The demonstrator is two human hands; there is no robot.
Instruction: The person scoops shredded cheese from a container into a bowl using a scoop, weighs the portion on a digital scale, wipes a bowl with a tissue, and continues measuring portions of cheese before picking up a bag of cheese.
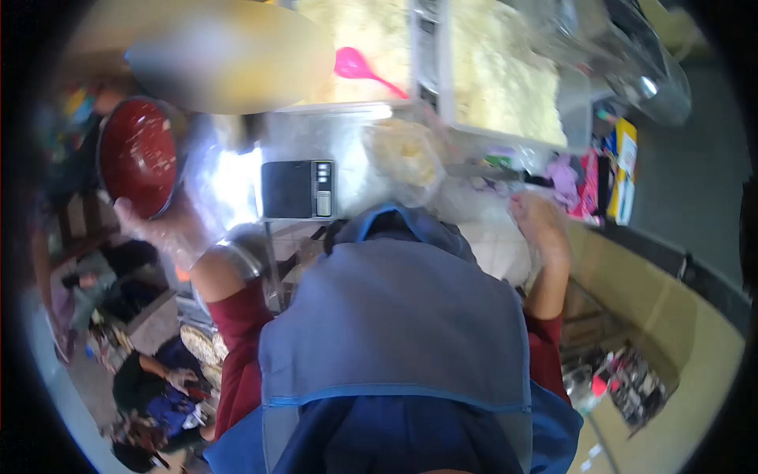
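Note:
At the left, my left hand [170,233], in a clear plastic glove, grips the lower rim of a bowl [140,158]. Its red inside faces me, with pale bits stuck to it. My right hand [541,225] is at the right with its fingers curled in. It is beside clear plastic film, and what its fingers hold, if anything, I cannot make out. Between the hands are a black digital scale [288,189] and a clear plastic bag [407,158] with pale yellowish stuff inside.
Two tubs of pale crumbly food stand at the far side, one on the left [371,31] with a pink spoon [353,65], one on the right [505,71]. A blurred yellowish oval [237,59] covers the top left. People [162,379] sit at the lower left. Colourful packets [588,178] lie right.

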